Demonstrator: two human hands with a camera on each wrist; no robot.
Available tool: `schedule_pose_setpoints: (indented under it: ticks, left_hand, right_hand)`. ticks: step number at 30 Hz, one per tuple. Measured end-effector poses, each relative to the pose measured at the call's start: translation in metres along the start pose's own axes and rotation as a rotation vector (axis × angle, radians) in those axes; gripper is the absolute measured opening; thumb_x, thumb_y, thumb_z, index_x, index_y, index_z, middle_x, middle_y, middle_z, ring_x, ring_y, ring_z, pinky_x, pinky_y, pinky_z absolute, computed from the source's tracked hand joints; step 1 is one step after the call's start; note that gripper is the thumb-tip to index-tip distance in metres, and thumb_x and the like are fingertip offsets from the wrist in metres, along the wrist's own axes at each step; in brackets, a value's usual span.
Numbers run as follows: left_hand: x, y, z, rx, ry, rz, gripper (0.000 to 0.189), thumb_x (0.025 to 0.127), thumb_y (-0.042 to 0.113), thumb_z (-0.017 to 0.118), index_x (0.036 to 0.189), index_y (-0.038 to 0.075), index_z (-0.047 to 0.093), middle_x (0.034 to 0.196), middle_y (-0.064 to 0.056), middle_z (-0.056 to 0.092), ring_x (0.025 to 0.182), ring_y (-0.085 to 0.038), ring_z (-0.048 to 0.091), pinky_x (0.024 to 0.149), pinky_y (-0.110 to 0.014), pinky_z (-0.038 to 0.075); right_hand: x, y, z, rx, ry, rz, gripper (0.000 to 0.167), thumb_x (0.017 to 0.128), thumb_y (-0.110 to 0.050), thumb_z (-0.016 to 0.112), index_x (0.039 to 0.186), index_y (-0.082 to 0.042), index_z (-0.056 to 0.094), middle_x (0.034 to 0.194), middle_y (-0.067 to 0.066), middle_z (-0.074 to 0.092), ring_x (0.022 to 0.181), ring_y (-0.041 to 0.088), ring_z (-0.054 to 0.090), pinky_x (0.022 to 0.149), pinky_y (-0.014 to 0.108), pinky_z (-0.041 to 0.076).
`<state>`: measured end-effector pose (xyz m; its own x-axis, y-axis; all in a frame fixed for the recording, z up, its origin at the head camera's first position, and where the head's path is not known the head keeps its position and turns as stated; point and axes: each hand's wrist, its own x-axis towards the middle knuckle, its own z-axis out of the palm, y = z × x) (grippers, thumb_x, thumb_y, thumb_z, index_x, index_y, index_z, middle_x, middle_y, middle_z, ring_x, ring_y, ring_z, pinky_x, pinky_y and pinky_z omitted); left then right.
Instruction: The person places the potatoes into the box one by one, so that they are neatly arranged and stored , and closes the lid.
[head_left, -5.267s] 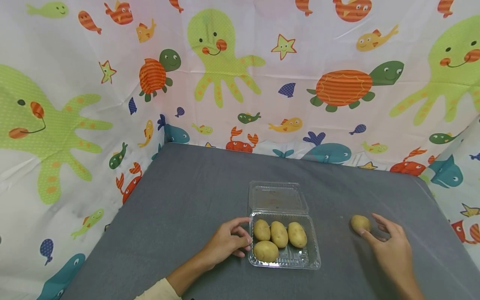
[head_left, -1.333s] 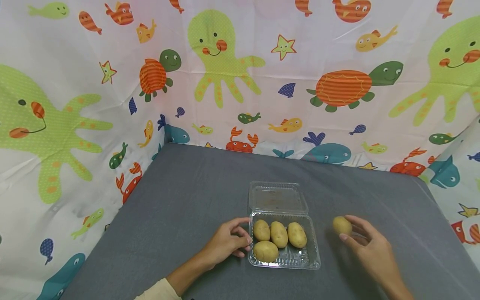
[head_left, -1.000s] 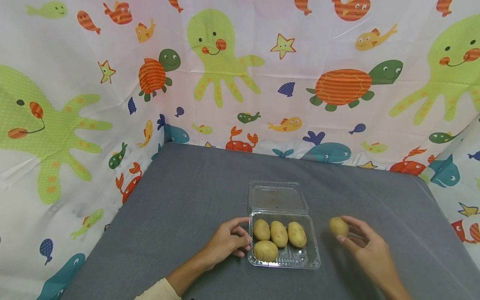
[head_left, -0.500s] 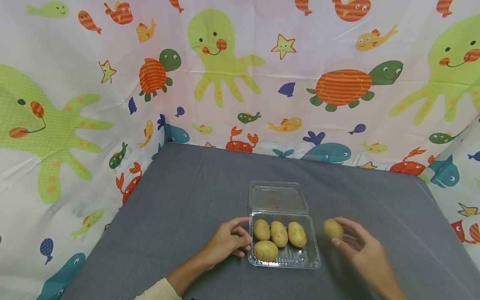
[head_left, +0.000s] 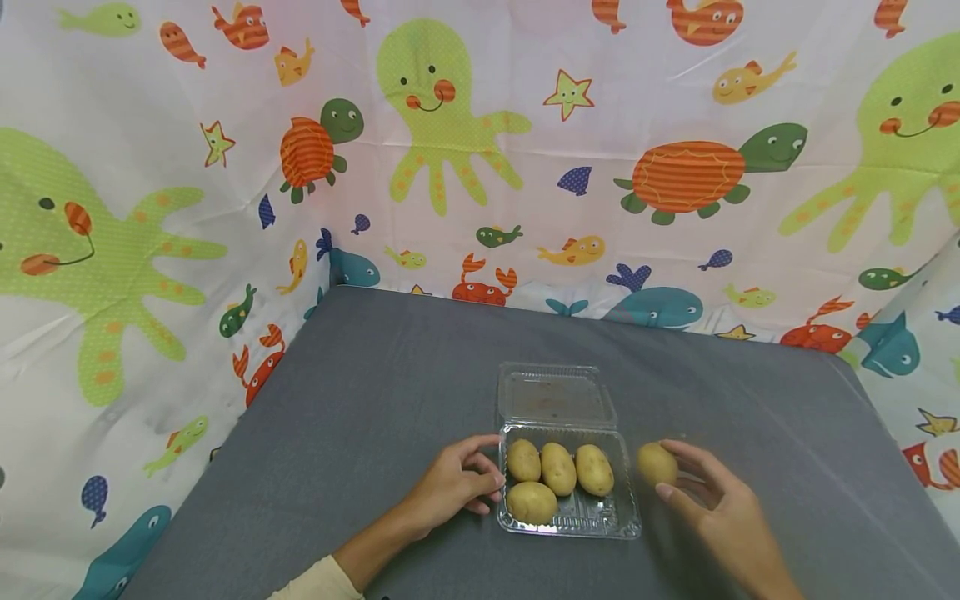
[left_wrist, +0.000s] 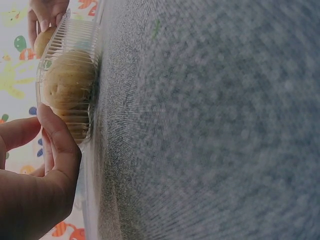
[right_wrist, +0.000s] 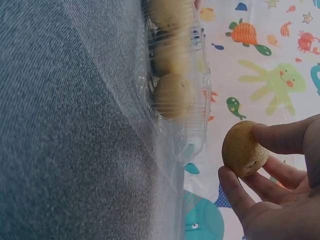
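A clear plastic clamshell container (head_left: 603, 521) lies on the table with its lid (head_left: 555, 396) folded back. Several potatoes (head_left: 557, 469) fill its left and back parts; its front right corner is bare. At the left rim, my left hand (head_left: 453, 483) holds the container by its edge, thumb and fingertips on the rim (left_wrist: 39, 95). My right hand (head_left: 723, 504), just right of the container, pinches another potato (right_wrist: 245, 148) between thumb and fingers. In the right wrist view this potato is raised above the table surface, beside the container wall.
Dark grey cloth covers the table (head_left: 390, 383). A white curtain (head_left: 517, 83) printed with sea animals stands around its back and sides.
My right hand has picked up the potato from the table at the right and brought it left, close to the container's right rim. My left hand and the container have stayed put.
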<state>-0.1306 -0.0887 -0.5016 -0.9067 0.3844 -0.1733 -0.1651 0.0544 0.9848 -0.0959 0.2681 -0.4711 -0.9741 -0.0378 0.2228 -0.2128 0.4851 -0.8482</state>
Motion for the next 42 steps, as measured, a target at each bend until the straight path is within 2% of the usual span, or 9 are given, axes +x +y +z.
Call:
schedule_pose_setpoints:
  ticks: [11,17,29,38,42]
  left_hand:
    - [0.000,0.000,0.000,0.001,0.003,-0.002,0.062,0.098,0.008,0.071,0.155,0.002,0.048,0.099,-0.009,0.069,0.085,-0.018,0.072,0.063,-0.025,0.062]
    - [0.000,0.000,0.000,-0.001,0.001,-0.003,0.062,0.098,0.007,0.071,0.155,0.002,0.048,0.099,-0.010,0.069,0.085,-0.018,0.072,0.063,-0.025,0.062]
    - [0.000,-0.002,0.000,-0.007,0.005,0.001,0.062,0.098,0.006,0.071,0.155,0.002,0.048,0.097,-0.009,0.070,0.085,-0.018,0.072,0.064,-0.026,0.063]
    - [0.001,-0.002,0.000,-0.005,0.004,-0.002,0.061,0.098,0.007,0.071,0.155,0.002,0.048,0.096,-0.008,0.069,0.085,-0.018,0.072,0.064,-0.026,0.063]
    - [0.001,-0.002,0.000,-0.004,0.006,0.000,0.061,0.098,0.006,0.071,0.155,0.002,0.049,0.096,-0.008,0.069,0.085,-0.018,0.072,0.064,-0.026,0.063]
  right_hand:
    - [-0.004,-0.006,0.006,0.015,-0.018,-0.034,0.056,0.089,0.004,0.082,0.141,-0.006,0.063,0.130,-0.018,0.064,0.106,-0.003,0.069,0.088,0.013,0.058]
    - [-0.006,-0.009,0.009,0.063,-0.052,-0.061,0.056,0.089,0.006,0.080,0.141,-0.004,0.062,0.132,-0.013,0.065,0.110,-0.001,0.069,0.090,0.017,0.060]
    - [-0.009,-0.015,0.014,-0.011,-0.091,-0.043,0.053,0.093,-0.005,0.081,0.143,-0.006,0.061,0.137,0.000,0.064,0.115,-0.002,0.066,0.092,0.016,0.059]
    - [-0.009,-0.015,0.018,0.032,-0.111,-0.142,0.057,0.089,0.005,0.081,0.141,-0.006,0.063,0.135,0.007,0.067,0.115,0.001,0.067,0.094,0.016,0.058]
    - [-0.008,-0.013,0.019,0.002,-0.112,-0.173,0.059,0.087,0.006,0.082,0.141,-0.006,0.064,0.134,0.006,0.069,0.116,0.001,0.066,0.098,0.013,0.054]
